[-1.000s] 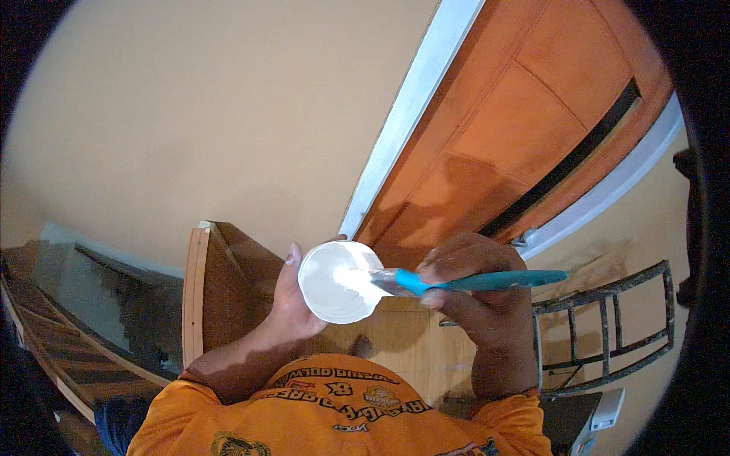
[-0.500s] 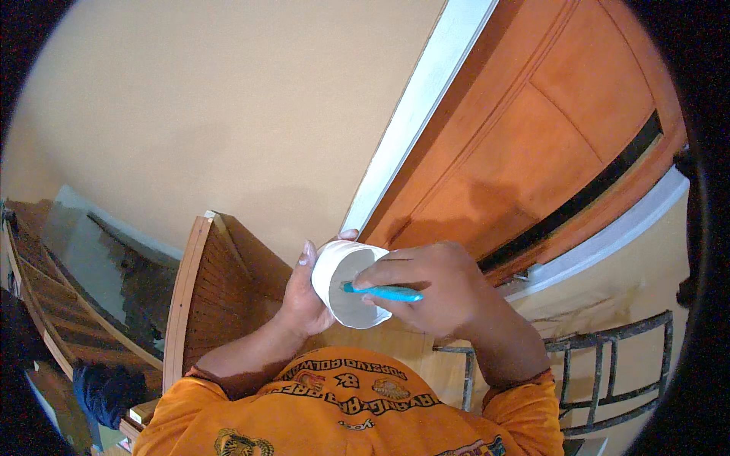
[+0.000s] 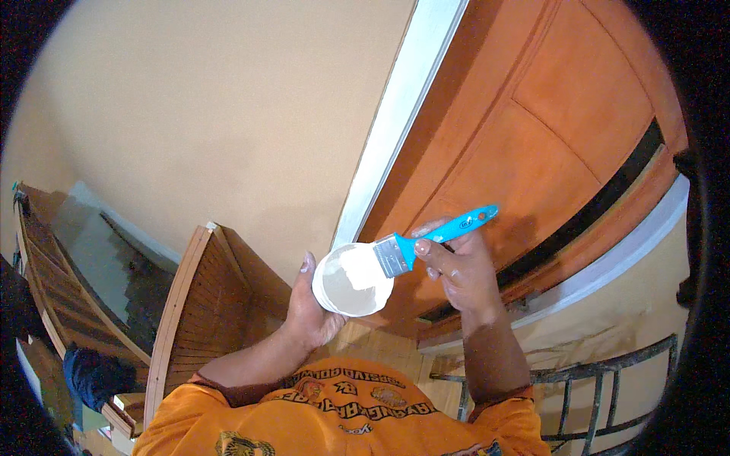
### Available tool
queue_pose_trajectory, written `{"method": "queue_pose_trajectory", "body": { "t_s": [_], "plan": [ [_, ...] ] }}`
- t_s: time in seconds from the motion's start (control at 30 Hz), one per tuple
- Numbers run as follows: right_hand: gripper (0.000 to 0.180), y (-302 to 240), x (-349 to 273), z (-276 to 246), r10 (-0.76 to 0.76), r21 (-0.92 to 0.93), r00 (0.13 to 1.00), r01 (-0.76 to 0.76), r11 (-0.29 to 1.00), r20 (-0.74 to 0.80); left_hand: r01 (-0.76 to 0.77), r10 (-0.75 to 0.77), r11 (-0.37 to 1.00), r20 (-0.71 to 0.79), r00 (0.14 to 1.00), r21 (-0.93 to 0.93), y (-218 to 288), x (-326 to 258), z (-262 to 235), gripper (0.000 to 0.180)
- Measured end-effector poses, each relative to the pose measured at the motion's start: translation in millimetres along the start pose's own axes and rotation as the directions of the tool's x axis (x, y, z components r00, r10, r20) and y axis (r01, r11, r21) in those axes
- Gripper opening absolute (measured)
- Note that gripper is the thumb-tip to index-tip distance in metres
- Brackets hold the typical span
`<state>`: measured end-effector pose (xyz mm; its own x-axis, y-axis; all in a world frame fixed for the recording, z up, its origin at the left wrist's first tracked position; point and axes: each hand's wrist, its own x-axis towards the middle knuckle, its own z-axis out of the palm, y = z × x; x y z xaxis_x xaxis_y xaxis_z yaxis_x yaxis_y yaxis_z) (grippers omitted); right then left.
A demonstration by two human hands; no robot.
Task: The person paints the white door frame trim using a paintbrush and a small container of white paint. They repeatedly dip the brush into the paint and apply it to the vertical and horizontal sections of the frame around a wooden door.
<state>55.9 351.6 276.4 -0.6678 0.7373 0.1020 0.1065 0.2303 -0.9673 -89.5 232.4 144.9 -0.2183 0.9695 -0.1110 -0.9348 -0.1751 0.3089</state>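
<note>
My left hand (image 3: 309,308) is wrapped round a round white tub (image 3: 331,287), its thumb up along the near-left side. The tub tilts toward me, and its pale inside wall shows. In my right hand (image 3: 458,266) is a paintbrush (image 3: 455,225) with a turquoise handle and a metal band, gripped between thumb and fingers near the neck. White paint (image 3: 361,266) coats the bristles, which lie over the tub's opening by its right rim. Whether the bristles touch the rim, I cannot tell. Whitish smears mark the fingers of both hands.
Ahead stands a beige wall (image 3: 205,114) with a white door frame (image 3: 395,114) beside an orange-brown wooden door (image 3: 532,137). A slatted wooden panel (image 3: 201,304) rises at my left. Dark metal railing (image 3: 601,387) stands at lower right, and a dark cloth bundle (image 3: 95,376) lies at lower left.
My right hand has drawn the brush up out of the tub and turned it, so the handle points up and right and the white bristles show. The left hand keeps hold of the tub.
</note>
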Motion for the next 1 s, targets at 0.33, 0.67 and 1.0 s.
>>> {"method": "queue_pose_trajectory", "body": {
  "t_s": [0.33, 0.67, 1.0],
  "plan": [
    [0.01, -6, -20, 11, -0.476, -0.411, 0.846, 0.533, 0.74, 0.241, -0.025, 0.025, 0.998, 0.005, 1.0, 0.065, -7, -7, -5, 0.074],
    [0.03, 6, -35, 18, -0.617, -0.614, 0.534, 0.783, 0.102, 0.578, -0.015, 0.021, 0.994, -0.054, 0.998, 0.11, -13, -19, -4, 0.072],
    [0.013, 21, -27, 17, -0.429, -0.127, 0.896, 0.415, 0.901, -0.111, -0.002, 0.005, 0.999, -0.07, 0.998, 0.053, -8, -17, -14, 0.071]
  ]
}}
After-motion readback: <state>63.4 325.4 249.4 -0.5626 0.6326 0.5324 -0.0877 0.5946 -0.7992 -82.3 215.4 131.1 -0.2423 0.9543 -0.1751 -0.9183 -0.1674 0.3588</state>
